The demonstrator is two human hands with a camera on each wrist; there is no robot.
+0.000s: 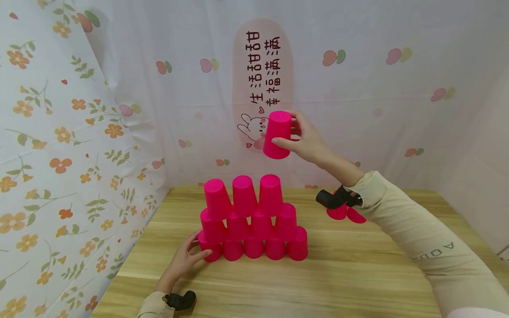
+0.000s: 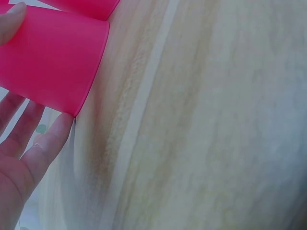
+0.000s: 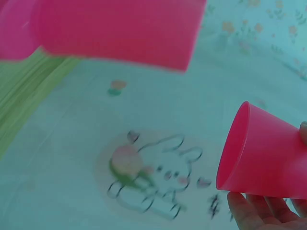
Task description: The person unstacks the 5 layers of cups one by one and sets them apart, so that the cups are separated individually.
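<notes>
My right hand (image 1: pixel 304 139) holds a bright pink cup (image 1: pixel 278 134) upside down in the air, thumb on its near side and fingers behind. Below it stands a stepped stack of matching upside-down cups: several in the bottom row, several in the middle row and three on top, among them the top right cup (image 1: pixel 271 195). In the right wrist view, the held cup (image 3: pixel 268 155) is apart from the stack. Low at the left, my left hand (image 1: pixel 184 256) grips the bottom-row end cup (image 2: pixel 53 57), thumb on one side and fingers on the other.
More pink cups (image 1: pixel 337 212) lie on the wooden table (image 1: pixel 338 274) at the right, partly hidden by the right forearm and its black wrist camera (image 1: pixel 333 199). A printed curtain (image 1: pixel 191 110) hangs behind the table, and a floral one (image 1: pixel 59 132) at the left.
</notes>
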